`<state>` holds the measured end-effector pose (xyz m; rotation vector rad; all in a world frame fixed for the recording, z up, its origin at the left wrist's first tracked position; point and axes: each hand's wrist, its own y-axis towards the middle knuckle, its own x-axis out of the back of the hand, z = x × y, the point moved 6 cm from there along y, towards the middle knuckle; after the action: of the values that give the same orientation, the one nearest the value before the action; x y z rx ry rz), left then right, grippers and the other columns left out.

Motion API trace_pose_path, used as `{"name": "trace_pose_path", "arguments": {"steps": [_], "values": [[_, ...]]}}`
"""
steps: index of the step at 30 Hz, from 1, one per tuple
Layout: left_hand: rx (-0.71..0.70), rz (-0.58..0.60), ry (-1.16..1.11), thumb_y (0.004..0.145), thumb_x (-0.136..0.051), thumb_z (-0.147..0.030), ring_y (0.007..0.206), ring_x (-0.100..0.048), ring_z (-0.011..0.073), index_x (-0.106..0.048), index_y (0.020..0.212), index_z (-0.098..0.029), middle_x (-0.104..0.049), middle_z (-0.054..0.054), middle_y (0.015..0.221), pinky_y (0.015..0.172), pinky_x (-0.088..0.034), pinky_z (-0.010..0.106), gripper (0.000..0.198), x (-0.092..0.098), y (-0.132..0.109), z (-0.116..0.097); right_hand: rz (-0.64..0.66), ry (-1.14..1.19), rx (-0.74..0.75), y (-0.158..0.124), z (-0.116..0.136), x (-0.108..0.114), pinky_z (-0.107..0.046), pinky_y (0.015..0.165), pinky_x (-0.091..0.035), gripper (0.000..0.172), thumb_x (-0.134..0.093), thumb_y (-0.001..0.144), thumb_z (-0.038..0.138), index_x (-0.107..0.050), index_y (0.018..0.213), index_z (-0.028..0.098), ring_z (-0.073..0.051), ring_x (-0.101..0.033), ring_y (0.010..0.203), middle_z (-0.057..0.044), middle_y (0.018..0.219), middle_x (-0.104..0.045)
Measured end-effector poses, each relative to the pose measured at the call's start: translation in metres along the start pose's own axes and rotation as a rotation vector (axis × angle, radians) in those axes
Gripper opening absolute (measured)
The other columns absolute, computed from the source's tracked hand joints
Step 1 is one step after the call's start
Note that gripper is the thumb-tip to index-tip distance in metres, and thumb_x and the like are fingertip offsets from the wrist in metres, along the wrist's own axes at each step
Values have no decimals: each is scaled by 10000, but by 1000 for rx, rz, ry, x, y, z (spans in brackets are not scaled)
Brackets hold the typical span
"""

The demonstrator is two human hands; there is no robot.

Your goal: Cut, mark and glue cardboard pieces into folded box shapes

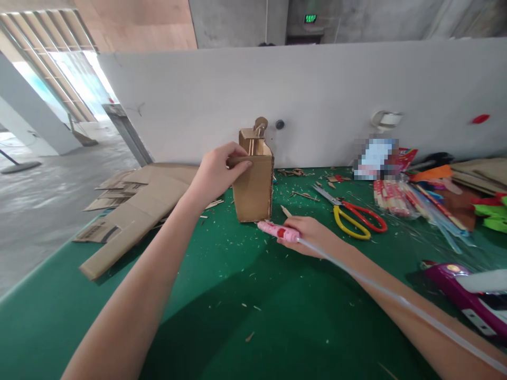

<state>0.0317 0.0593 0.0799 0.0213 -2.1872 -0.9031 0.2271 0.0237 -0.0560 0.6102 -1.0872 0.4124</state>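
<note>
A small upright cardboard box (253, 192) stands on the green table, with thin sticks and a round cardboard piece (260, 123) at its open top. My left hand (219, 171) pinches the box's upper left edge between thumb and fingers. Wrapped in my right hand (311, 236) is a pink hot glue gun (273, 230), whose front end lies close to the box's lower right corner; whether it touches cannot be made out. A long translucent glue stick (356, 274) trails from its back along my forearm. Beside my right fingers shows a pointed wooden tip (285, 211).
Scissors (344, 211) with red and yellow handles lie open to the right. Flat cardboard pieces (138, 198) pile up at the left. Bundled sticks (392, 198), a blurred-out object (374, 157) and a purple device (455, 290) sit at the right. A white partition (198, 105) rises behind.
</note>
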Motion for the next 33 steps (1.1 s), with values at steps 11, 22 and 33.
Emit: {"name": "trace_pose_path", "arguments": {"steps": [11, 22, 33], "values": [[-25, 15, -61, 793, -600, -306, 725, -591, 145, -664, 840, -173, -686, 19, 796, 660, -432, 265, 156, -7, -1, -13, 125, -336, 85, 9, 35, -18, -273, 514, -272, 246, -511, 889, 377, -577, 931, 143, -153, -576, 658, -65, 907, -622], [-23, 48, 6, 812, -565, -320, 632, -536, 133, -657, 795, -184, -645, 2, 680, 610, -392, 273, 165, -6, -2, -14, 114, -378, 113, 13, 38, -12, -271, 494, -229, 277, -467, 914, 402, -560, 842, 152, -132, -534, 604, -49, 833, -601], [-27, 46, 3, 805, -569, -308, 658, -538, 141, -670, 795, -186, -639, 3, 682, 617, -404, 272, 159, -6, -1, -14, 138, -399, 66, 10, 28, -8, -261, 490, -222, 225, -522, 885, 348, -571, 826, 137, -128, -527, 587, -48, 809, -602]]}}
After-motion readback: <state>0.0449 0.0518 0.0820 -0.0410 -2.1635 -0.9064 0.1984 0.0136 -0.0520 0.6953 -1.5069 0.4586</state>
